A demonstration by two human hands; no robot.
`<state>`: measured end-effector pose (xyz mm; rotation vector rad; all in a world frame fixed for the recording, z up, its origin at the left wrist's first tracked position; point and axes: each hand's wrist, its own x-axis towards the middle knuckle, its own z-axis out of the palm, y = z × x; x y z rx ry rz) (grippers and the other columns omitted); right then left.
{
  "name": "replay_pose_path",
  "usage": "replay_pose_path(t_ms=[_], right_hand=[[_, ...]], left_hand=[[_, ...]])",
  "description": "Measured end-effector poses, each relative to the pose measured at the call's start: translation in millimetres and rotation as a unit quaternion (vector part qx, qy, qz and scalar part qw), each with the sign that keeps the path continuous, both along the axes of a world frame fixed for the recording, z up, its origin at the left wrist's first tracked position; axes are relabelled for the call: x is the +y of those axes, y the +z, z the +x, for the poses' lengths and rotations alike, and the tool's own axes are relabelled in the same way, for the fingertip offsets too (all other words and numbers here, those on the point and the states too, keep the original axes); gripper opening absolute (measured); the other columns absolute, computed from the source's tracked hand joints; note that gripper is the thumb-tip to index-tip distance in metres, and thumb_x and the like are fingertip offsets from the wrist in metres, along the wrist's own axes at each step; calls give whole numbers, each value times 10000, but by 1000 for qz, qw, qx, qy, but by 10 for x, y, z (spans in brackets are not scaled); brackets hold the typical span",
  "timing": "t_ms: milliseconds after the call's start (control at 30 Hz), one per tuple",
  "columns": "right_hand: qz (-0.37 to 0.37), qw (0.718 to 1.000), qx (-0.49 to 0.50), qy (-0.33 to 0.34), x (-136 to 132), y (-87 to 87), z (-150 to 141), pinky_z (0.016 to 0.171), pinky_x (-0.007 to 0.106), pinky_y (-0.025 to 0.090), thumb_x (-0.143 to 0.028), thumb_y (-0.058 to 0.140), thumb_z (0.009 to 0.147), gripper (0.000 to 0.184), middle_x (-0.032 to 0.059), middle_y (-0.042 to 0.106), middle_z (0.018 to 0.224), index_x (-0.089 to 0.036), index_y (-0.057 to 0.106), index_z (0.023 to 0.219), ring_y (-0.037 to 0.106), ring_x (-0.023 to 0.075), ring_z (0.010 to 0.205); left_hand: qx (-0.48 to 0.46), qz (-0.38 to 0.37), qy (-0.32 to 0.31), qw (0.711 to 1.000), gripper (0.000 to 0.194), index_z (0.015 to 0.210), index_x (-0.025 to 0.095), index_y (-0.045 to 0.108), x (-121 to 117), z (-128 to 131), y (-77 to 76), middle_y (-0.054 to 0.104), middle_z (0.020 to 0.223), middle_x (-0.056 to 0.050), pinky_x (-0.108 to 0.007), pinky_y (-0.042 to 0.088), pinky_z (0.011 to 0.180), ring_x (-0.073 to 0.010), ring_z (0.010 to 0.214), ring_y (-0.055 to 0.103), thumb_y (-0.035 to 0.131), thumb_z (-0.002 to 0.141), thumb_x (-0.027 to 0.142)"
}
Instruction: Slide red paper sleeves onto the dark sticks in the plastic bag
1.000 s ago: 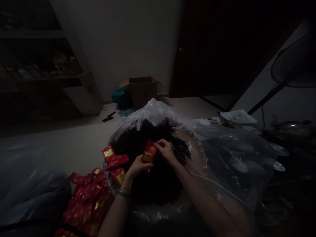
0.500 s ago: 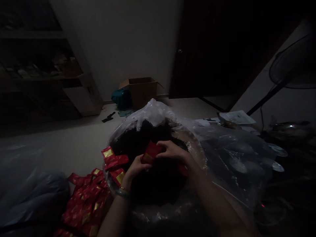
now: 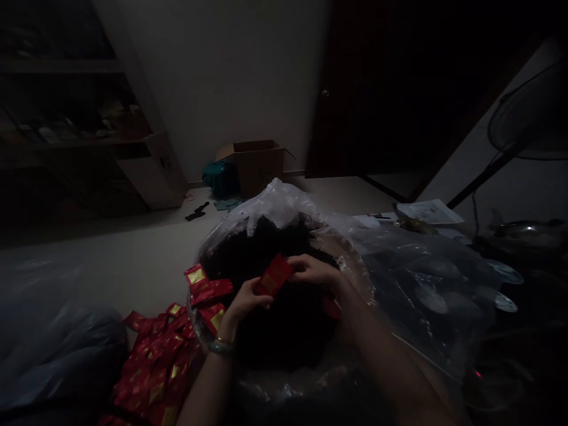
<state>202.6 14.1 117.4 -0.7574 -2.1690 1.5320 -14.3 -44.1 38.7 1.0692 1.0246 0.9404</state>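
Between my two hands is a small red packet (image 3: 274, 276), tilted, with a gold-toned patch on its face. My left hand (image 3: 247, 300) grips its lower left end between thumb and fingers. At the upper right end, my right hand (image 3: 313, 270) is closed with its fingertips on the packet's edge. Below both hands lies a heap of dark, loose material (image 3: 270, 331), resembling dry tea leaves, inside a clear plastic bag (image 3: 284, 204) with its mouth spread wide. Several red packets (image 3: 199, 283) rest on the left rim. Another red piece (image 3: 332, 307) shows partly behind my right forearm.
Many red and gold packets (image 3: 155, 367) are piled at lower left beside a bluish plastic-covered bundle (image 3: 75, 349). Clear plastic sheeting (image 3: 412, 278) spreads to the right. Farther back are a cardboard box (image 3: 260, 168), shelves (image 3: 75, 142), a door (image 3: 368, 89) and a standing fan (image 3: 528, 118).
My right fingers have shifted slightly right toward the packet's edge, so more of its red face shows. My left hand keeps its hold. The whole view has shifted a little.
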Motion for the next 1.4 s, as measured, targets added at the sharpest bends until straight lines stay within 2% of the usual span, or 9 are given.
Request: replay_pose_path(t_ms=[200,367,500,600,800,933,1133,1267,1400], right_hand=[[196,976,-85,-45,-108,204,-90,779,266,454,-223,606,802,121,41,582,950,-177,685,882,566,155,847],[239,953,-183,-21,-111,213,-164,751,260,447,-185,596,795,87,49,533,1020,-179,671,838,546,149,839],[214,957,-191,37,-109,117,-230,770,270,452,-152,583,789,146,59,515,1076,-182,654,912,546,153,866],[199,967,-158,35,-123,31,-289,768,270,453,-134,570,788,162,55,528,1029,-177,638,928,543,148,856],[45,977,-44,-202,-170,-342,-444,621,247,449,-255,670,727,400,7,599,846,-172,562,1104,536,120,675],[-45,964,-10,-262,-165,-609,-493,589,244,436,-311,657,713,190,12,638,732,-143,647,802,550,127,625],[-46,950,23,-307,-124,-793,-501,590,244,432,-299,649,689,151,1,644,661,-151,663,719,564,135,612],[-76,949,15,-307,-126,-861,-504,517,229,392,-337,635,705,192,-14,606,605,-146,654,722,526,118,535],[-23,945,3,-326,-145,-869,-514,570,241,396,-291,649,694,149,-1,621,605,-147,651,658,553,134,584]], left_hand=[[20,68,-8,997,515,967,125,659,58,-18,-116,703,891,-63,-316,505,760,-192,795,639,844,491,189],[-33,96,27,994,771,1187,207,582,100,-56,-146,582,1271,-125,-411,444,953,-298,1181,519,863,468,209],[1,136,55,989,702,1180,195,602,64,-73,-92,624,1223,-94,-360,437,962,-273,1135,554,838,522,259],[29,104,61,992,464,1011,144,683,37,-72,-90,712,1002,-84,-311,504,792,-241,913,642,789,602,336],[18,26,114,993,444,898,105,705,40,-17,-109,734,819,-78,-275,502,656,-201,701,656,789,582,407],[8,7,116,993,473,876,104,714,46,20,-89,729,765,-69,-255,481,624,-181,648,642,795,562,448],[27,-8,116,993,511,748,93,702,64,19,-131,652,584,-23,-214,381,486,-123,500,546,716,614,585],[34,0,116,993,524,799,97,699,80,24,-166,666,626,-21,-218,400,503,-129,530,561,717,611,586],[22,3,93,995,504,934,110,682,78,42,-191,712,791,-45,-239,465,599,-155,648,623,755,613,492]])
